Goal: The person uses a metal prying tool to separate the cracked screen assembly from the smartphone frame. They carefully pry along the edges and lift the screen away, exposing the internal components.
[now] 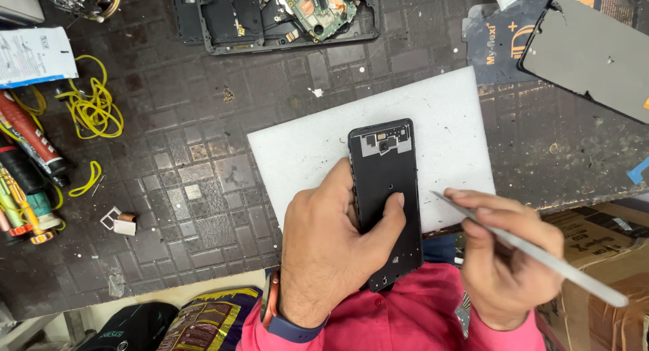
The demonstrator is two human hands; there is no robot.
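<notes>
A black phone frame [385, 175] with its back cover off lies on a white foam pad [433, 121] near the bench's front edge. My left hand [331, 246] grips the frame's lower half, thumb pressed flat on its inner surface. My right hand [503, 256] sits just right of the phone and holds slim metal tweezers [541, 256], whose tip points left toward the phone's right edge without touching it.
Another opened phone with a green circuit board [318, 6] lies at the top. A dark screen panel [595, 54] rests top right. Yellow wire [94, 108], tubes and tools [27, 168] crowd the left. A small SIM tray [118, 221] lies on the dark mat. A cardboard box [608, 243] stands at lower right.
</notes>
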